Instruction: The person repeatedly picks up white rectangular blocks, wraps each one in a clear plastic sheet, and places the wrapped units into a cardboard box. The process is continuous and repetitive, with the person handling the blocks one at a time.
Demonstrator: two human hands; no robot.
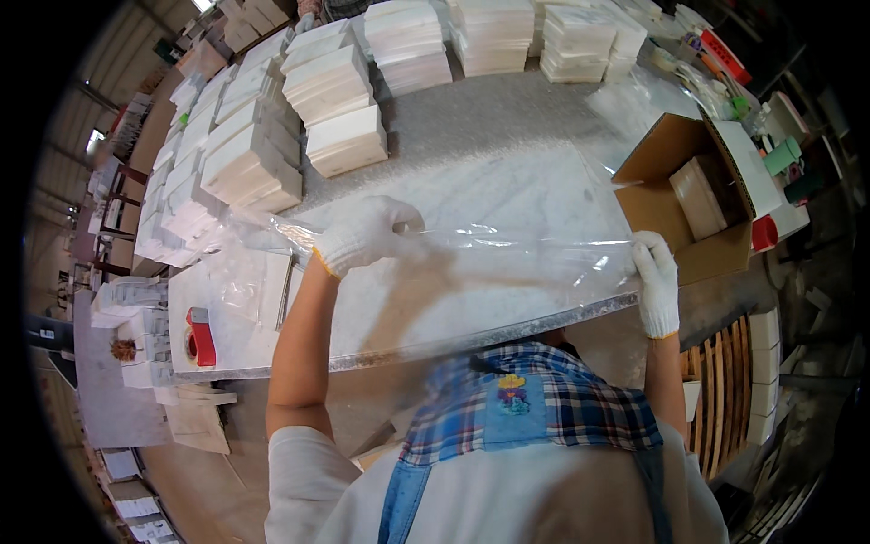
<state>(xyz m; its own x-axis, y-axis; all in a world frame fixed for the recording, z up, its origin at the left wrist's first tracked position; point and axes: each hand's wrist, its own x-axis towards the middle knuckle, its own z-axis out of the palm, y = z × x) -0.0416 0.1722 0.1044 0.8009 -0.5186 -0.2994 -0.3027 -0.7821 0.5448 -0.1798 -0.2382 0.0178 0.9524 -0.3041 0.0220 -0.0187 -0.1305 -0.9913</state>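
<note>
Both hands are wearing white knitted gloves and are holding a clear plastic film between them. The film is spanning the space over a white marbled slab, which is lying on the grey tabletop; its lower side is hanging near the slab's front edge. Whether film and slab are touching is not readable through the glare.

Left hand: fingers are curling inward, closing on the film toward its left part; exact fingertip contact is partly hidden. More crumpled film is lying beyond the left wrist, on the slab's left part.

Right hand: fingers are bending over the film's right end, near the slab's right corner, and are gripping narrowly. An open cardboard box is standing just beyond this hand, with a pale block sitting inside.

Surroundings: a red tape roll is resting at the slab's near left corner. Stacks of white tiles are standing along the far side and the left. At the upper edge, a co-worker's gloved hand is showing beside the stacks. Wooden slats are lying low on the right.
</note>
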